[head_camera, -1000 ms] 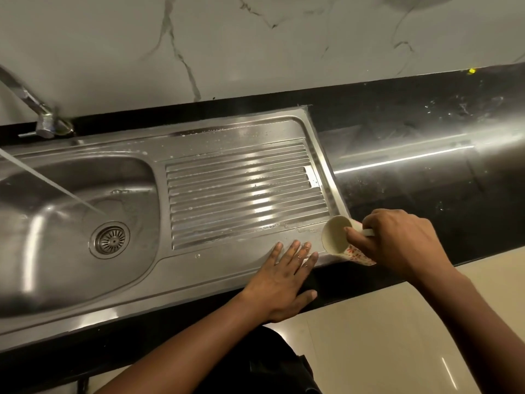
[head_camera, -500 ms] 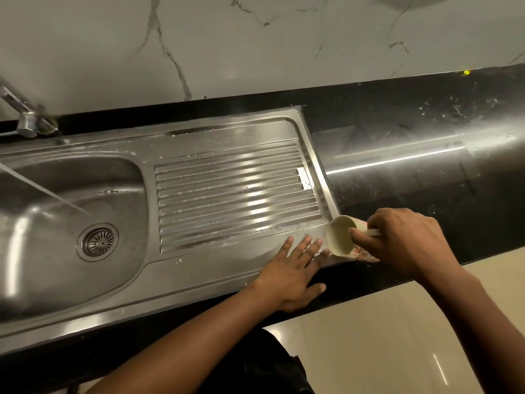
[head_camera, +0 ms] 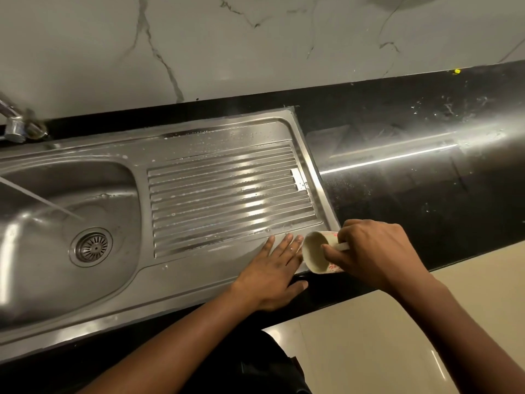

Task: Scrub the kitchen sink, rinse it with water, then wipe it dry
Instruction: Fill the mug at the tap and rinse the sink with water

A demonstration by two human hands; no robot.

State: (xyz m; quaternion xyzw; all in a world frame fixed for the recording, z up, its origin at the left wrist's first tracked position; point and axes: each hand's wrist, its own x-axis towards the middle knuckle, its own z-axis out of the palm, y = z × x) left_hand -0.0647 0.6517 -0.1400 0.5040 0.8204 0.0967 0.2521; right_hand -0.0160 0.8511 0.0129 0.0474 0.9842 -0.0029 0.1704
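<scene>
Head view: the steel sink (head_camera: 199, 275) sits in the black worktop (head_camera: 412, 200), and the tap (head_camera: 17, 127) at far left sends a thin stream (head_camera: 42, 201) into the basin (head_camera: 34, 268). The left hand (head_camera: 272, 275) lies flat, fingers straight, on the front right corner of the drainboard (head_camera: 227, 194). The right hand (head_camera: 372, 251) grips a cream mug (head_camera: 314, 253) tipped sideways, its mouth just beside those fingers.

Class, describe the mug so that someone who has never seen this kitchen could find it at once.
Start at the steel sink and follow its ribbed drainboard to the near right corner. There the right hand holds the mug tipped on its side, mouth toward the left hand; it alone is cream with red print.
</scene>
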